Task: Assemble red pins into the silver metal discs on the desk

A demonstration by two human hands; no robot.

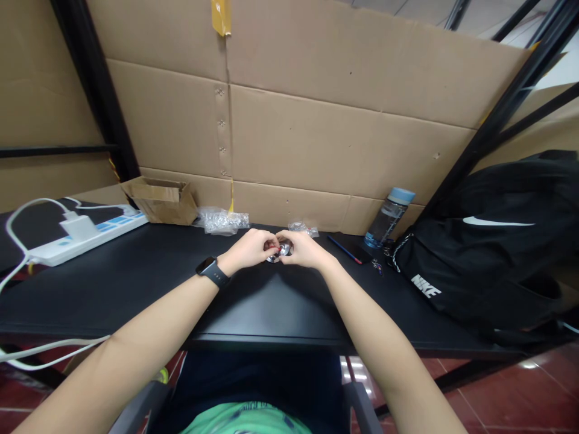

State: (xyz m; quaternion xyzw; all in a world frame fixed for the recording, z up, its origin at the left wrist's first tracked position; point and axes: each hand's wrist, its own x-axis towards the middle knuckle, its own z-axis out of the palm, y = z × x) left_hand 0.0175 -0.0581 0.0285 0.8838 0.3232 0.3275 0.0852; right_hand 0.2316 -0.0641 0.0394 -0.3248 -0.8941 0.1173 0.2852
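Both hands meet over the middle of the black table (271, 301). Between them is a small shiny silver object (284, 248) with a red part (272, 247) at its left. My left hand (259, 246), with a dark watch on the wrist, has its fingers bent together at the red part. My right hand (302, 248) curls its fingers and thumb round the silver object from the right. The fingers hide much of both pieces, and their exact shape is too small to tell.
Behind my hands lie clear plastic bags (221, 221) and a small packet (303, 228). An open cardboard box (165, 202) and a white power strip (90, 241) are left. To the right are a pen (344, 249), a bottle (389, 218), keys (377, 266) and a black backpack (497, 253).
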